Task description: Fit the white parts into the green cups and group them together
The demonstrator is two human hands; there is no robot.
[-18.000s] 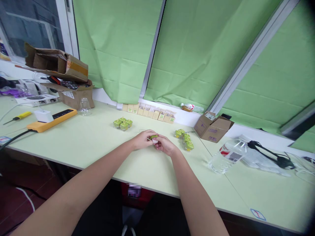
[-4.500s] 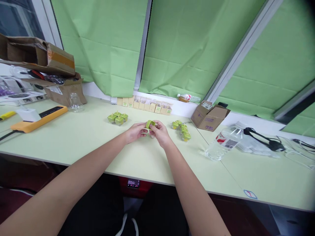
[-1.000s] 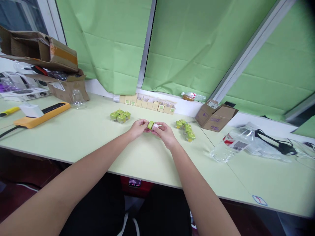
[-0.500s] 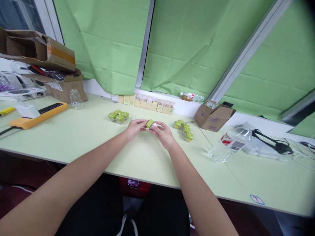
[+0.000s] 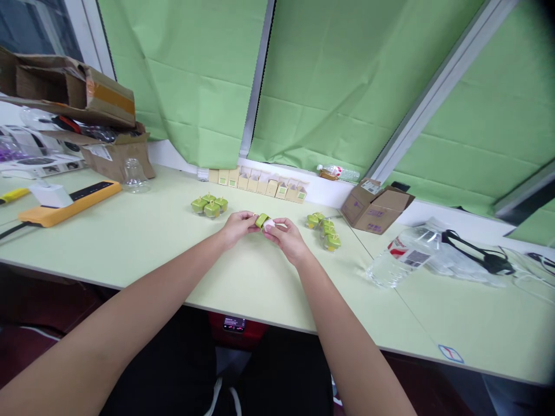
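Over the middle of the table, both my hands grip one small container with a green lid [image 5: 262,220], tipped on its side. My left hand [image 5: 237,229] pinches it at the lid end. The fingers of my right hand [image 5: 288,237] are closed around its whitish body [image 5: 269,223]. Whether the lid is seated on the body is too small to tell. Left of my hands stands a cluster of similar clear containers with green lids [image 5: 211,207]. To the right stand several more green-lidded containers [image 5: 331,239] in a staggered group.
A row of small cardboard boxes [image 5: 260,184] lines the back wall. An open carton [image 5: 376,208] and a large water bottle [image 5: 405,254] are on the right. At left are an orange power strip [image 5: 73,203], a clear glass jar [image 5: 135,176] and stacked cardboard boxes [image 5: 108,98].
The held container has turned slightly in my fingers, so more of its whitish body shows on the right. Both hands stay in nearly the same place.
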